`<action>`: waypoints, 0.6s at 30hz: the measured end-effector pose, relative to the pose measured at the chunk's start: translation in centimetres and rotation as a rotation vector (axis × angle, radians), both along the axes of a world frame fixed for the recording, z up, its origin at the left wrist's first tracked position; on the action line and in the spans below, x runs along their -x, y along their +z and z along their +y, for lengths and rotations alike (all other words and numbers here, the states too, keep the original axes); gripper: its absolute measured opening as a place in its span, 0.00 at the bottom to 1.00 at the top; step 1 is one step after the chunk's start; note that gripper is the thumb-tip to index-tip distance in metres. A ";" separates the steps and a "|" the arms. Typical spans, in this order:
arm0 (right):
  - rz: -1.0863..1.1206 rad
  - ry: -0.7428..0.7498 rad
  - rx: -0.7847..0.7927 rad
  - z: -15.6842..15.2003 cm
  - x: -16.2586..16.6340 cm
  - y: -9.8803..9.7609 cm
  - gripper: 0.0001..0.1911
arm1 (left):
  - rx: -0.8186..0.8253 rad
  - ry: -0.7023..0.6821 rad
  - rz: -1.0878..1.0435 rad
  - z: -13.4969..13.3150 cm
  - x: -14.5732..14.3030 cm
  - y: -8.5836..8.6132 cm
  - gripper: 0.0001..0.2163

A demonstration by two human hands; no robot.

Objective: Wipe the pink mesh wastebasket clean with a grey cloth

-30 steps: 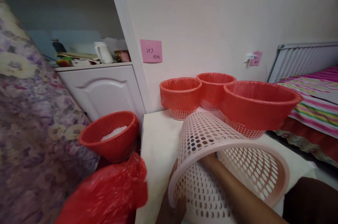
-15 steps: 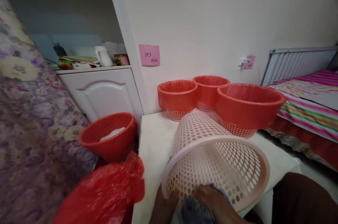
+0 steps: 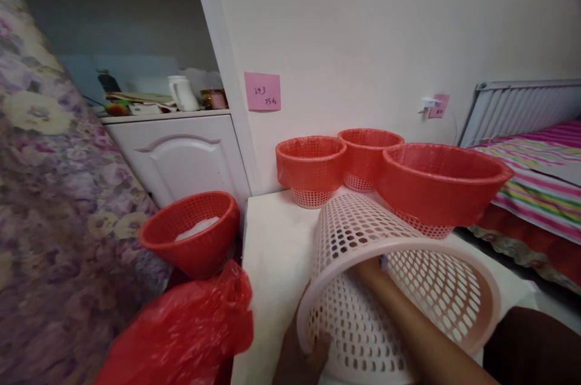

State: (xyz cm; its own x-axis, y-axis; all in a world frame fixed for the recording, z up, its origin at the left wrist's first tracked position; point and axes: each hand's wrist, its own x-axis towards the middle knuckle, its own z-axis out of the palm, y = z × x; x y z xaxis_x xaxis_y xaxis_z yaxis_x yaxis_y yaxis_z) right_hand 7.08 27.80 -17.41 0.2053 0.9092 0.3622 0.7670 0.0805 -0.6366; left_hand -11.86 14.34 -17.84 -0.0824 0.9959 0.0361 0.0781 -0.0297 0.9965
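A pale pink-white perforated plastic basket [image 3: 363,312] lies on its side, its wide mouth toward me. At the near left of the mouth, my left hand [image 3: 311,352] is closed around the rim, thumb inside. My right hand [image 3: 367,271] reaches deep into the basket, against the upper left of its inner wall. A dark bluish cloth [image 3: 342,241] shows through the holes there, with a bit of it beside my wrist. The rim and wall partly hide the right fingers.
Three red-lined baskets [image 3: 311,161] stand along the back of the white table [image 3: 267,264]. At left are a red basket [image 3: 218,240] with white material inside and a red plastic bag [image 3: 181,330]. A bed [image 3: 544,173] is at right.
My right hand has gone from the basket's mouth deep inside, taking the cloth with it. My left hand stays on the rim. The basket has shifted slightly right in view, as has the whole scene.
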 end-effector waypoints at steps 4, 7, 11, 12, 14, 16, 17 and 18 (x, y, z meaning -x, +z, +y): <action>-0.034 0.015 0.025 0.2 0.5 -1.6 0.20 | 0.076 -0.139 -0.093 0.1 -0.6 -1.7 0.23; -0.074 0.062 0.072 -0.1 0.1 -1.6 0.18 | 0.130 -0.075 -0.078 0.1 -0.6 -1.9 0.25; -0.135 0.172 0.183 -2.6 -0.4 -1.1 0.26 | 0.119 -0.030 -0.080 -0.2 -0.3 -1.0 0.26; -0.150 0.215 0.207 -3.8 -0.4 -1.1 0.28 | 0.118 -0.024 -0.083 -0.3 -0.2 -0.9 0.27; -0.176 0.301 0.236 -6.7 -0.3 -1.1 0.30 | 0.124 -0.035 -0.107 -0.2 -0.2 -0.8 0.28; -0.165 0.396 0.259 -9.9 -0.3 -1.3 0.31 | 0.143 -0.057 -0.146 -0.1 -0.3 -1.0 0.29; -0.144 0.442 0.271 -11.5 -0.3 -1.3 0.32 | 0.157 -0.055 -0.158 0.0 -0.4 -1.2 0.29; -0.123 0.487 0.286 -12.9 -0.4 -1.3 0.32 | 0.170 -0.037 -0.160 0.1 -0.4 -1.4 0.29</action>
